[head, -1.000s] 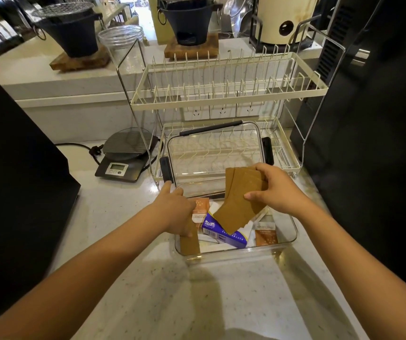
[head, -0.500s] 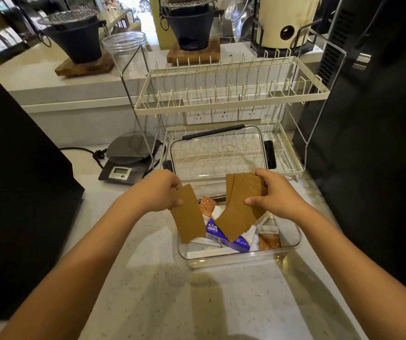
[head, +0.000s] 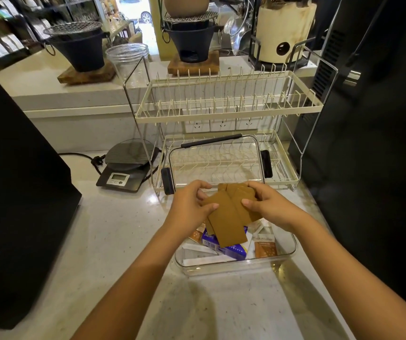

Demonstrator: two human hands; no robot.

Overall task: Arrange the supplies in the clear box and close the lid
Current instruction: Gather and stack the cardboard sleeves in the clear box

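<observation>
Pale counter [head: 123, 241], clear box [head: 285, 253] open: left hand [head: 189, 207] and right hand [head: 268, 207] both pinch brown packets [head: 229, 217], mid-gathering; next, square the stack and lay it inside.

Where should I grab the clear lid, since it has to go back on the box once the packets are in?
Take the clear lid by its two short ends, at the black clips on its left and right. It stands tilted against the dish rack behind the clear box, so come from the front and tip it forward.
</observation>
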